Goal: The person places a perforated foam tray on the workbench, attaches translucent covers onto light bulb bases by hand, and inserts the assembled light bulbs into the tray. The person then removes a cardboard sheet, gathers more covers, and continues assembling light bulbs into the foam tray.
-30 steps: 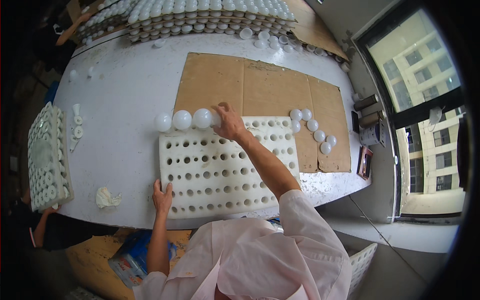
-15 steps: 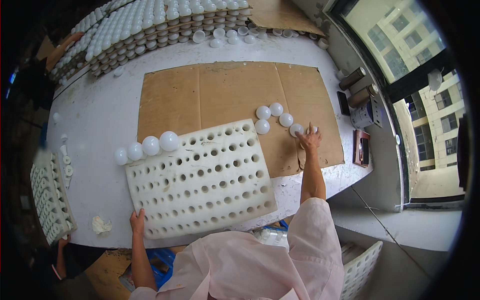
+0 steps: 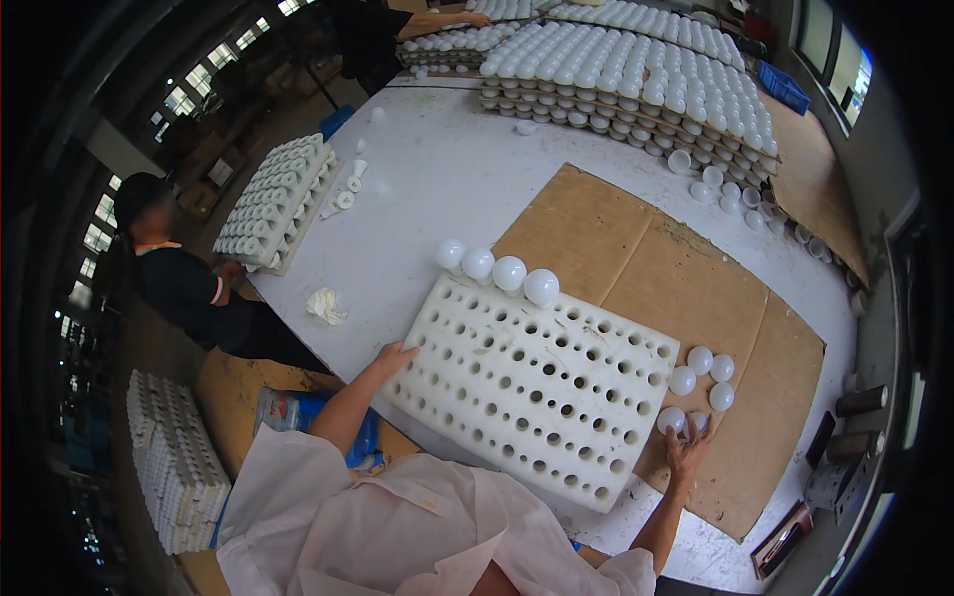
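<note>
A white foam tray (image 3: 532, 372) with rows of round holes lies flat in front of me on the table. My left hand (image 3: 395, 360) grips its left edge, thumb on top. To the tray's right, my right hand (image 3: 686, 449) has its fingers curled round a glossy white bulb cover (image 3: 697, 423). A second bulb cover (image 3: 671, 420) touches those fingers on the left. Several more covers (image 3: 721, 397) sit just beyond on a brown cardboard sheet (image 3: 770, 417). Along the tray's far edge stands a row of white bulb covers (image 3: 510, 272).
Stacked layers of white domes (image 3: 626, 70) fill the far side, with loose cups (image 3: 713, 177) beside them. A loaded foam tray (image 3: 273, 209) stands at the left edge near a co-worker (image 3: 184, 268). Flasks (image 3: 861, 400) and a phone (image 3: 821, 439) lie at right.
My view has swung left, so the scene appears turned. My right hand has drawn two bulb covers closer to the tray. My left hand still holds the tray's edge.
</note>
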The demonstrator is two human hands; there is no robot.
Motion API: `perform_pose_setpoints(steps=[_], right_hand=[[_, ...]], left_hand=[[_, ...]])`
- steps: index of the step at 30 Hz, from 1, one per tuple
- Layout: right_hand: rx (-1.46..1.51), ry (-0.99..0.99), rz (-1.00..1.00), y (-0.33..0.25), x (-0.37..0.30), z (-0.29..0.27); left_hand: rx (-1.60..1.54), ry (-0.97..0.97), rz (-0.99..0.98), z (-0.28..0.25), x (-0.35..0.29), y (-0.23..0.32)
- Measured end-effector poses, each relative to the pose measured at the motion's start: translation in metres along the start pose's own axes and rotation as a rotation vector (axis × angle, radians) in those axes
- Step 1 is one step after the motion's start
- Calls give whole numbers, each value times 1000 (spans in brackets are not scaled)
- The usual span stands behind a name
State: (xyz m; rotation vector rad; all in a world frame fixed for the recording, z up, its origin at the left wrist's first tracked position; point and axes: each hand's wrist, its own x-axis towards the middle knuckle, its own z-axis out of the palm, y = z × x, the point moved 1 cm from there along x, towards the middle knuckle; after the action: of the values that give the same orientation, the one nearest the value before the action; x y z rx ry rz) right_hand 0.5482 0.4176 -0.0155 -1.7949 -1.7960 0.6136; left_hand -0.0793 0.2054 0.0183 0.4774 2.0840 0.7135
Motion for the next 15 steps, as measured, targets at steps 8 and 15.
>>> perform_pose_setpoints(steps=[8, 15], right_hand=[[-298, 11, 234, -27, -70, 11], [537, 484, 504, -37, -76, -2]], left_hand=[[86, 35, 67, 8, -5, -7], [11, 52, 203, -54, 47, -18]])
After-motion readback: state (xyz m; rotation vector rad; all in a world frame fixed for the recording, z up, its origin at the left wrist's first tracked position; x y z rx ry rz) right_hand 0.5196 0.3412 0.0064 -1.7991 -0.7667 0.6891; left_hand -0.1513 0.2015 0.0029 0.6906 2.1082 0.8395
